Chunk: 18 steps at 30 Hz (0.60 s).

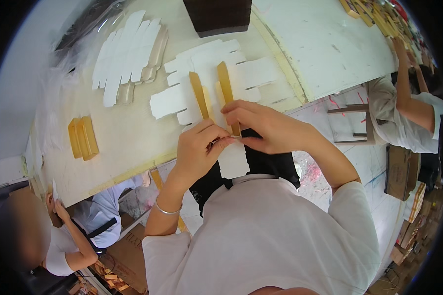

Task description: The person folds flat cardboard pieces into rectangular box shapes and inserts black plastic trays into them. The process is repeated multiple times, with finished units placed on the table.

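Between my hands is a partly folded gold card box (226,88), with two long gold walls standing up and running away from me. My left hand (202,145) pinches its near end, thumb and fingers together at the low edge. My right hand (263,125) grips the same end from the right, its fingers bent over the right wall and its thumb by the near edge. My fingers partly hide that end. Under and beyond the box lie flat white die-cut card blanks (170,101), overlapping on the table.
Another stack of white blanks (128,51) lies farther left. Two folded gold boxes (83,138) stand at the table's left. A dark brown box (219,17) stands at the far edge. Co-workers sit at left (79,236) and right (411,108). Gold pieces (374,12) lie far right.
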Tool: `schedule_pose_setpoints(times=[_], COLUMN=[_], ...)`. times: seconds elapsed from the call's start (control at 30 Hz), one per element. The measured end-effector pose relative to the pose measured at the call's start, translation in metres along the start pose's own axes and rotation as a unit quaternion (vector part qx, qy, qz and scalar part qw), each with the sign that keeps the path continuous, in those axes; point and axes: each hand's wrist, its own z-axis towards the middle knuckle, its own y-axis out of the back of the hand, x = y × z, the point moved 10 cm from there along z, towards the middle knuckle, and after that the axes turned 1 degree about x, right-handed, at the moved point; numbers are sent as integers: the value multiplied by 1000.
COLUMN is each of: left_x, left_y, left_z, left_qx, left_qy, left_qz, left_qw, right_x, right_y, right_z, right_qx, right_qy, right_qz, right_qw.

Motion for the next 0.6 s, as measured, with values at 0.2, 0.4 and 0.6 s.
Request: schedule_pose_setpoints(times=[0.2, 0.4, 0.6], left_x=[3, 10, 7], left_y=[1, -4, 3], left_z=[-1, -3, -4], left_qx=[0, 77, -34], left_qy=[33, 77, 67], left_qz=[-59, -253, -154], left_qw=[998, 961, 985], right_x=[33, 9, -21], right_y=[-18, -2, 2], right_z=[-31, -23, -18], right_qx=[-72, -182, -232], right_qy=[86, 86, -38], right_qz=[-272, -76, 148], right_qw=[956, 977, 961])
